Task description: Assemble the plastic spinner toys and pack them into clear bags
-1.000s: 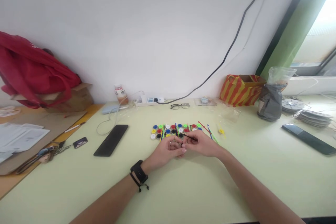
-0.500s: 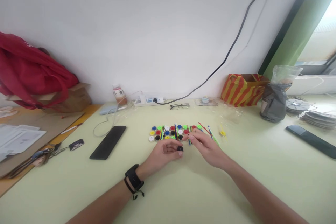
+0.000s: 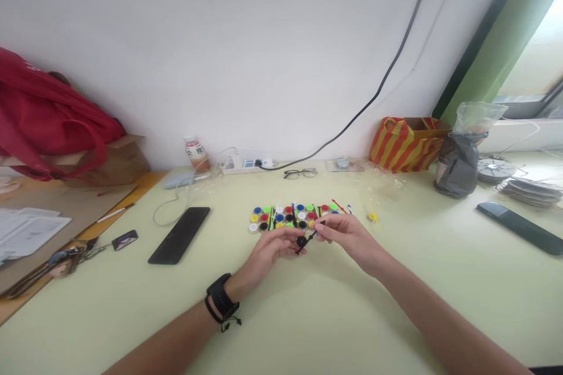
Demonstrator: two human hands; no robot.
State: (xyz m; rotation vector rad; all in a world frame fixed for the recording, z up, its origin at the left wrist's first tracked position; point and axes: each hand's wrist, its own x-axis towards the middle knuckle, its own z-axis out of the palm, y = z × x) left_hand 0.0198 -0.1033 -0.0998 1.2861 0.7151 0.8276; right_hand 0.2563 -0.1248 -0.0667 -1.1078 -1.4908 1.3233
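We find left grip [image 3: 269, 248] pinching a black disc [image 3: 301, 241], right grip [image 3: 349, 235] a stick [image 3: 310, 237]; the bottle [image 3: 196, 156] bears blurred characters.

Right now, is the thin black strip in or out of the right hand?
In: the right hand pinches the black strip near its upper end.

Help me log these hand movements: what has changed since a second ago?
The right hand drew away rightward from the left hand; the black strip it holds now slants beside the black disc in the left hand. Coloured discs and black phone stayed put.
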